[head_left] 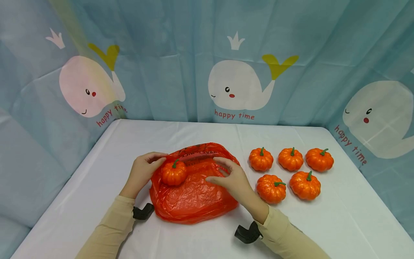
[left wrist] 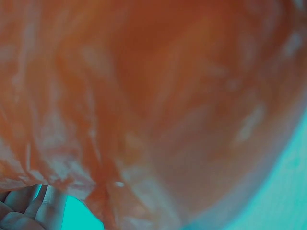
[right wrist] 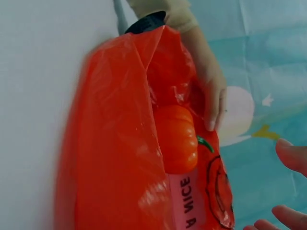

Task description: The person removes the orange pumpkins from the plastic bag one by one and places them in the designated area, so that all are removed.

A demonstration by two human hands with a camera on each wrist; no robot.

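A red plastic bag [head_left: 200, 194] with black print lies with its mouth spread on the white table. One small orange pumpkin [head_left: 174, 173] with a green stem sits at the left inside the mouth; the right wrist view shows the same pumpkin [right wrist: 176, 139] between the bag's walls. At the bag's upper left rim, my left hand [head_left: 144, 171] pinches the plastic between thumb and fingers. My right hand [head_left: 234, 180] hovers over the bag's right side, thumb and fingers spread apart and holding nothing. Blurred red plastic [left wrist: 144, 96] fills most of the left wrist view.
Several more orange pumpkins stand right of the bag, the nearest pumpkin [head_left: 271, 189] close to my right forearm. A black wrist mount [head_left: 248, 233] sits below each sleeve. Behind the table [head_left: 352, 216] hangs a blue curtain [head_left: 174, 72] with whale prints.
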